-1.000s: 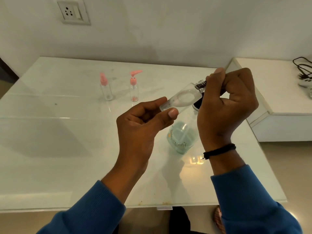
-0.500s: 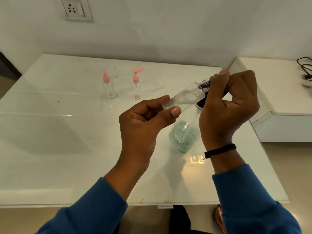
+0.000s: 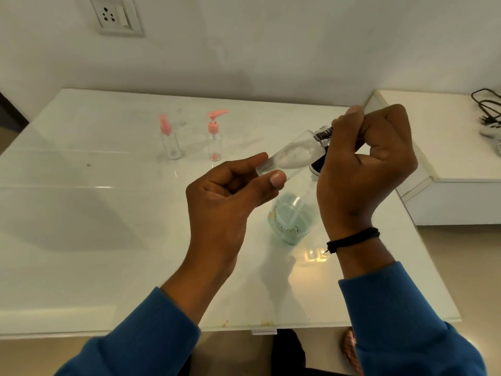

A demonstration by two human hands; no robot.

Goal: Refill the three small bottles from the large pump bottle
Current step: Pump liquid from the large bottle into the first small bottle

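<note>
Little has shifted, both hands [image 3: 230, 196] [image 3: 363, 169] grip small bottle [image 3: 295, 154], neck tilted up-right.

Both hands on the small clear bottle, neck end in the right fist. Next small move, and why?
Probably twist the top off with the right hand while the left hand steadies the small bottle. Its neck thread shows at the right fingers, the bottle is tilted in the air, and the large bottle stands just below it.

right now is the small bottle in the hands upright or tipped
Tipped: the small bottle lies slanted, base in the left hand, neck at the right hand.
</note>
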